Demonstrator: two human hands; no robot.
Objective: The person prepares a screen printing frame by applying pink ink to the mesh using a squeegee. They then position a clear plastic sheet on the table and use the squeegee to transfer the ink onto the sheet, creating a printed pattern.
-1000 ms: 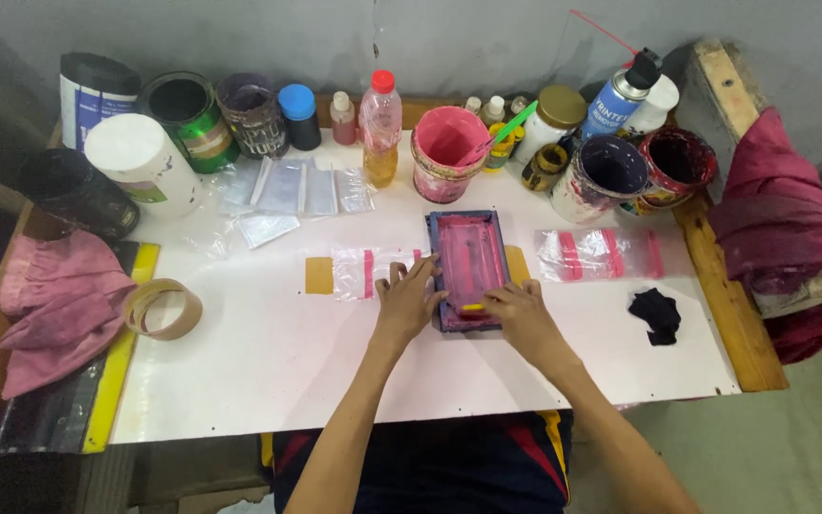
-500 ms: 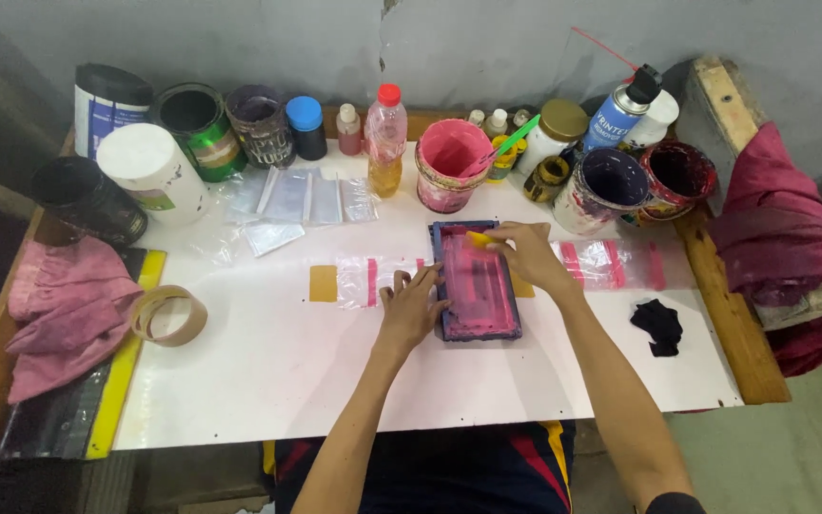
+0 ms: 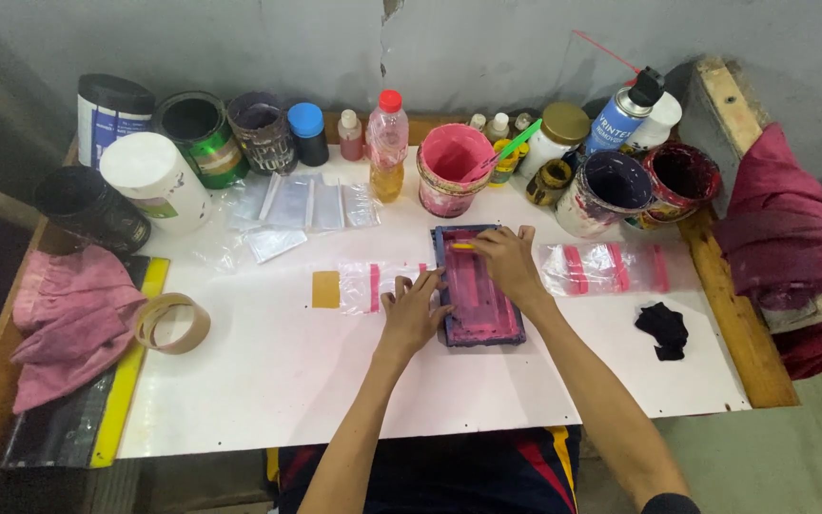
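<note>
A small screen-printing frame [image 3: 479, 286], dark-edged with its mesh coated in pink ink, lies flat near the middle of the white counter [image 3: 268, 381]. The right hand [image 3: 506, 262] rests on the frame's far end, its fingers closed on a small yellow squeegee [image 3: 462, 247] laid across the mesh. The left hand [image 3: 414, 305] lies open with fingers spread, pressing against the frame's left edge and holding nothing.

The frame looks stiff and light, probably apt to slide on the smooth counter, and its inked mesh is wet and would smear, so the dry outer rim seems the sensible place to take hold.

Under the frame's left side a clear zip bag with a pink stripe [image 3: 378, 284] lies beside a tan square patch [image 3: 325, 289]. To the right lie more clear bags with pink strips [image 3: 606, 268] and a crumpled black scrap [image 3: 663, 329]. Behind stand a pink ink tub [image 3: 453, 168], a plastic bottle with a red cap [image 3: 387, 143], a spray can [image 3: 622, 114] and several paint cans. A roll of tape [image 3: 172, 323] and a pink rag [image 3: 68, 324] lie at the far left.
</note>
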